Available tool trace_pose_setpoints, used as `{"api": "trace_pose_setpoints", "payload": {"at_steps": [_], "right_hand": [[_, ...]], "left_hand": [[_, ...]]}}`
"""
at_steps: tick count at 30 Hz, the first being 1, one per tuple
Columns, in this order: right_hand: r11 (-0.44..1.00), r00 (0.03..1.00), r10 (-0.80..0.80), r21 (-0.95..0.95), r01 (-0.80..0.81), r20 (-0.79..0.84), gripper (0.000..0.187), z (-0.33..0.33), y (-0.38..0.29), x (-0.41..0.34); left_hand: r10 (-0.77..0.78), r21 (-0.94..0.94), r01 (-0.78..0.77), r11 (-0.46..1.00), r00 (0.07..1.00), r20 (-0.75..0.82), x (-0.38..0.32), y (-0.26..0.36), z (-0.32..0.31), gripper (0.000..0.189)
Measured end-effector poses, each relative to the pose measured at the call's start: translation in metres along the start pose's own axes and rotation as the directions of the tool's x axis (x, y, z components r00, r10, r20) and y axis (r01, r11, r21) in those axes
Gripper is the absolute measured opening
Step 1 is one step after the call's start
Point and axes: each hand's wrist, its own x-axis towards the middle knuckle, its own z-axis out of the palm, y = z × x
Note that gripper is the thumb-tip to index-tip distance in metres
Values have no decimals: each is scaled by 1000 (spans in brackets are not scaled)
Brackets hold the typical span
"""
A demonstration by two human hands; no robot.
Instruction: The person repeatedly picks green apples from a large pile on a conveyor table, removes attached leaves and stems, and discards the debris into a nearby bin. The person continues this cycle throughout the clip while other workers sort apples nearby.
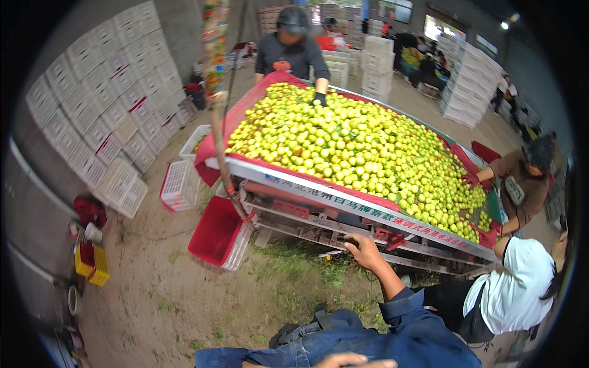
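My right hand (363, 252), bare with loosely bent fingers, hovers beside the long metal frame (331, 193) of a tilted sorting machine. It holds nothing. My left hand (343, 360) lies low against my blue jacket (359, 338), partly cut off by the bottom rim, so its grip is unclear. On the machine is a broad heap of small yellow-green fruits (340, 142), apparently jujubes, with a few leaves mixed in. A red cloth (209, 154) lines the bed and hangs over its upper left end. Writing runs along the frame's side.
A red-lined crate (216, 232) stands by a pole (220, 152) at the machine's left end. Stacked white crates (110, 96) line the left wall. One gloved person (294, 55) reaches in opposite; another (524, 184) and a white-shirted person (511, 285) are at right.
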Motion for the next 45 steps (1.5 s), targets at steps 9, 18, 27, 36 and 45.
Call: {"api": "trace_pose_setpoints", "payload": {"at_steps": [9,18,27,36,45], "right_hand": [[987,936,63,-117,-110,-347,54,-1,-5,79],[884,813,82,-335,-326,-576,79,2,-24,194],[659,766,287,-461,-594,-576,99,-16,-12,288],[625,778,397,-477,-618,-488,102,-76,33,316],[673,738,430,-360,-646,-520,101,-157,102,329]], "left_hand": [[-35,329,693,641,455,-890,-92,-167,-236,37],[-218,666,733,141,679,-701,-104,-292,-428,87],[-423,693,718,66,649,-632,-46,-339,-466,103],[-451,706,707,-20,624,-638,-44,-343,-464,108],[-457,686,727,-19,604,-653,-34,-343,-465,91]]}}
